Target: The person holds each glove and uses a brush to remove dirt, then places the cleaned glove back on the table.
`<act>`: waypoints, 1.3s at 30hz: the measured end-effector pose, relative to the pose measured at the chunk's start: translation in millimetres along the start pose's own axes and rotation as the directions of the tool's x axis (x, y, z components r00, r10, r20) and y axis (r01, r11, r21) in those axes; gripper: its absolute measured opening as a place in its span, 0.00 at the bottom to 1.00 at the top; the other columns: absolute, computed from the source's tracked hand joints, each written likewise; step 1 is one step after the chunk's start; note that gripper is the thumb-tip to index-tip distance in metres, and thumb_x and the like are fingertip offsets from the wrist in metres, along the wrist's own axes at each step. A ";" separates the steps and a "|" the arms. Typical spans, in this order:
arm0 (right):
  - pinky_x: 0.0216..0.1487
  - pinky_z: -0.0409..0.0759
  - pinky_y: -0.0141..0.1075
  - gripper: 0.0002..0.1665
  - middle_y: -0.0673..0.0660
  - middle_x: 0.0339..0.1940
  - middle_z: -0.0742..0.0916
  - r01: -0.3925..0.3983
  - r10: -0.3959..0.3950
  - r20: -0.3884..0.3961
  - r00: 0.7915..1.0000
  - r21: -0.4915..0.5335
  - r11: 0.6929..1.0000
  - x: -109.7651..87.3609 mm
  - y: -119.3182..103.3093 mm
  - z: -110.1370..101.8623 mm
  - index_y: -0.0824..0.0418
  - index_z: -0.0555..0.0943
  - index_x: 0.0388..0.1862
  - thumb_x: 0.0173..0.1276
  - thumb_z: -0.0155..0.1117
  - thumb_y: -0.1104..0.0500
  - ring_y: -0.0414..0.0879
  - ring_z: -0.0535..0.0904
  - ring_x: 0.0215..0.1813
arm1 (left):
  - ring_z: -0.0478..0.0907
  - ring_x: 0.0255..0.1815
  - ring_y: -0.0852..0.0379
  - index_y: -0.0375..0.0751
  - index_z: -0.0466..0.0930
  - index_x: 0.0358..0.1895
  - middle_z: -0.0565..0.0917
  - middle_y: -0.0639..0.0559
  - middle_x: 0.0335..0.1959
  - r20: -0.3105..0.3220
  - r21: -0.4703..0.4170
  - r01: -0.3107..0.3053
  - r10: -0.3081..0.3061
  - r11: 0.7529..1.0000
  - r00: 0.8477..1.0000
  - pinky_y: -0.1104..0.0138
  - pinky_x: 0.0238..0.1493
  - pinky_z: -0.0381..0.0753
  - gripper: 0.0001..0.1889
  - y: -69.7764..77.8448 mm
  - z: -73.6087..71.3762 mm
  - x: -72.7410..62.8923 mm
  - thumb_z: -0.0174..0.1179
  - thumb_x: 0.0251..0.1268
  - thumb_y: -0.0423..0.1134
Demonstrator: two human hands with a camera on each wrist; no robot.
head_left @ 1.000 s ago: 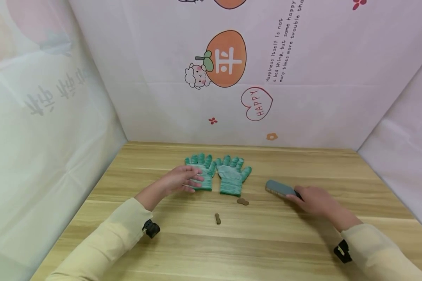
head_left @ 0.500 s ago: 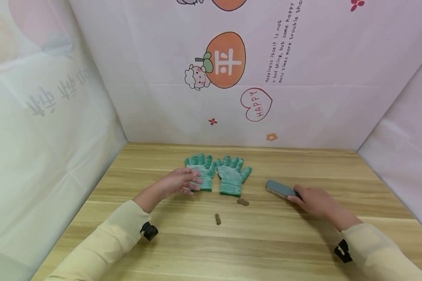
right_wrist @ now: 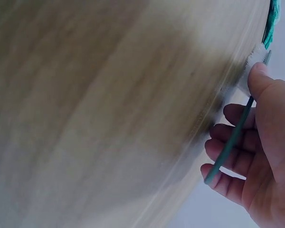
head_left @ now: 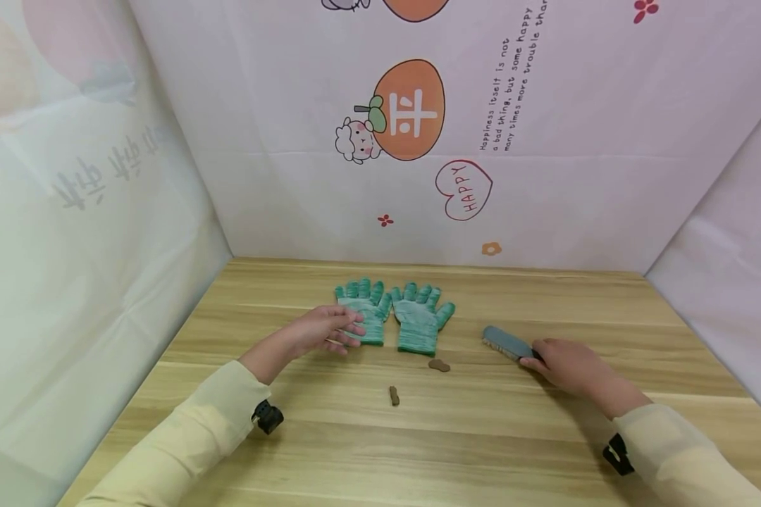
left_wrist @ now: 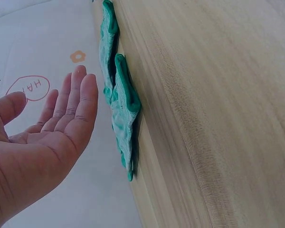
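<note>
Two green-and-white knit gloves lie side by side on the wooden table: the left glove (head_left: 373, 325) and the right glove (head_left: 417, 324). My left hand (head_left: 323, 331) hovers by the left glove and hides part of it; its fingers are relaxed and hold nothing, palm visible in the left wrist view. My right hand (head_left: 567, 362) grips a brush by its thin dark handle (right_wrist: 228, 147). The brush's grey-blue head (head_left: 506, 341) points left, with pale bristles (right_wrist: 249, 71) facing down toward the table. I cannot tell whether they touch it.
Below the right glove lies a flat brown lumpy piece (head_left: 440, 365). Another small brown piece (head_left: 394, 396) lies nearer the front. A printed white cloth (head_left: 292, 162) rises behind the table's back edge, with more white cloth at both sides.
The brush in my right hand has tilted slightly, so more of its bristles show. My left hand has drifted a little back toward the front; the gloves and brown pieces stay put.
</note>
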State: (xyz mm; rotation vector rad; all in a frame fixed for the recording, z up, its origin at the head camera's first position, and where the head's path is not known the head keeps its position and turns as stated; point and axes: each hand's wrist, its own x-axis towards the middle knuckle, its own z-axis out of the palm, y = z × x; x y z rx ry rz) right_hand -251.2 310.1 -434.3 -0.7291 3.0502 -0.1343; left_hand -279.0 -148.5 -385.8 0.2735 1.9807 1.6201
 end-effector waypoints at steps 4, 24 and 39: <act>0.26 0.66 0.37 0.19 0.47 0.21 0.71 0.007 -0.007 -0.009 1.000 -0.015 1.000 -1.0 -1.9 -1.8 0.56 0.70 0.28 0.72 0.59 0.46 0.41 0.64 0.23 | 0.78 0.54 0.40 0.27 0.62 0.68 0.76 0.33 0.59 0.005 -0.003 0.006 -0.006 1.000 1.000 0.52 0.52 0.78 0.22 0.2 -0.1 -0.8 0.41 0.81 0.39; 0.26 0.65 0.37 0.18 0.47 0.20 0.70 0.008 -0.008 -0.012 1.000 0.006 1.000 -0.8 0.3 -5.3 0.56 0.69 0.30 0.72 0.59 0.45 0.40 0.64 0.23 | 0.76 0.56 0.38 0.28 0.63 0.68 0.78 0.37 0.57 0.019 0.009 0.004 -0.004 1.000 1.000 0.51 0.52 0.78 0.22 -1.7 -2.0 1.0 0.41 0.81 0.40; 0.25 0.68 0.38 0.14 0.46 0.21 0.74 0.012 -0.010 -0.046 0.999 0.034 0.999 13.7 -4.9 -34.1 0.58 0.73 0.35 0.74 0.57 0.49 0.39 0.67 0.21 | 0.76 0.57 0.38 0.29 0.65 0.67 0.75 0.34 0.59 -0.003 0.021 -0.033 0.033 0.999 0.999 0.48 0.55 0.75 0.22 8.4 -6.0 0.6 0.42 0.81 0.42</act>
